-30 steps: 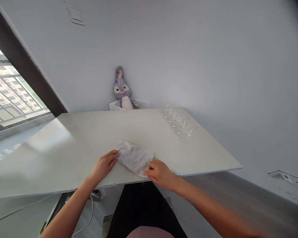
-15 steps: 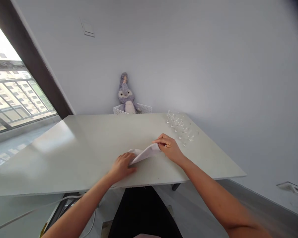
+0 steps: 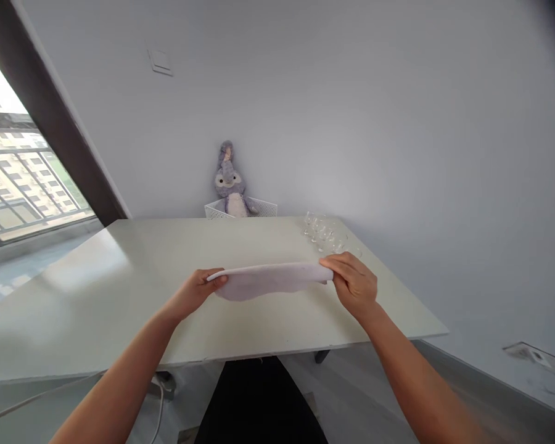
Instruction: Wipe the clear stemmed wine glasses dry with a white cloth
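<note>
A pale pinkish-white cloth [image 3: 268,280] is stretched sideways above the near half of the white table [image 3: 166,246]. My left hand [image 3: 201,288] pinches its left end between thumb and fingers. At the right end, my right hand [image 3: 353,280] grips the cloth with the fingers curled around it. The cloth's upper edge runs nearly straight between both hands, and its lower part hangs down a little. Just beyond my right hand stand several clear glasses [image 3: 326,234] in a cluster, some partly covered by that hand.
A grey plush toy [image 3: 231,185] sits in a white perforated basket [image 3: 266,208] behind the table's far edge, against the wall. On the left is a window with a railing [image 3: 25,179]. A white cable [image 3: 41,398] runs below the table's front left edge.
The cloth, bunched low near the tabletop before, is now lifted and pulled out lengthwise. My left hand has gone from resting on it to pinching its end; my right hand has moved rightward.
</note>
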Motion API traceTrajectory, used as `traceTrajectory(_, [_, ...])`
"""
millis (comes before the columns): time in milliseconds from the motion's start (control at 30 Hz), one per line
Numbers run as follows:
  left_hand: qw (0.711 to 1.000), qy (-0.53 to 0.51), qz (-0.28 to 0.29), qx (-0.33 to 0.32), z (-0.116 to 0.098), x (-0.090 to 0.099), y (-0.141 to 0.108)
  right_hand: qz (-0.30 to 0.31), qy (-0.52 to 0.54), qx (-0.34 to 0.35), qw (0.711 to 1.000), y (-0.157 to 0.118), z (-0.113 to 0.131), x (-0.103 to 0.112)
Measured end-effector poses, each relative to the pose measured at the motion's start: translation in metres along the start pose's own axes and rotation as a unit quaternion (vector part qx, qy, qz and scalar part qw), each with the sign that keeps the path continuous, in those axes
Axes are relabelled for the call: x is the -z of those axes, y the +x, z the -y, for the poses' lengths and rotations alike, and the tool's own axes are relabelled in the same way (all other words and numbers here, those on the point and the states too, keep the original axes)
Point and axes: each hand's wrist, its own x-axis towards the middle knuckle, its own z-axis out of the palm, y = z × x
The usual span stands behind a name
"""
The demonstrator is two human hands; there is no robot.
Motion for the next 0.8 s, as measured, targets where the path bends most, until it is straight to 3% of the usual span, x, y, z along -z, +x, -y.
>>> traceTrajectory(200, [0.993, -0.101, -0.045, 0.033, 0.012, -0.007, -0.005, 0.034, 0.015, 0.016, 0.999, -0.009, 0.01, -0.002])
traceTrajectory(267, [0.984, -0.156, -0.035, 0.075, 0.014, -0.011, -0.01, 0.079, 0.052, -0.031, 0.995, -0.017, 0.014, -0.001])
traceTrajectory(367, [0.975, -0.186, -0.006, 0.122, 0.021, -0.021, -0.016, 0.107, 0.132, -0.159, 0.973, -0.035, 0.009, 0.001])
traceTrajectory(433, [0.982, -0.129, -0.008, 0.137, 0.031, -0.03, -0.018, 0.138, 0.165, -0.225, 0.95, -0.048, -0.003, 0.001])
traceTrajectory(533, [0.987, 0.064, -0.075, 0.13, 0.052, -0.044, -0.019, 0.226, 0.12, -0.255, 0.933, -0.065, -0.023, -0.003])
traceTrajectory(600, [0.968, 0.198, -0.12, 0.098, 0.063, -0.051, -0.019, 0.242, 0.036, -0.243, 0.939, -0.072, -0.028, -0.008])
traceTrajectory(667, [0.951, 0.278, -0.129, 0.047, 0.065, -0.057, -0.018, 0.223, -0.031, -0.213, 0.951, -0.075, -0.022, -0.015])
traceTrajectory(800, [0.931, 0.345, -0.088, -0.077, 0.053, -0.07, -0.013, 0.211, -0.001, -0.161, 0.964, -0.081, -0.004, -0.028])
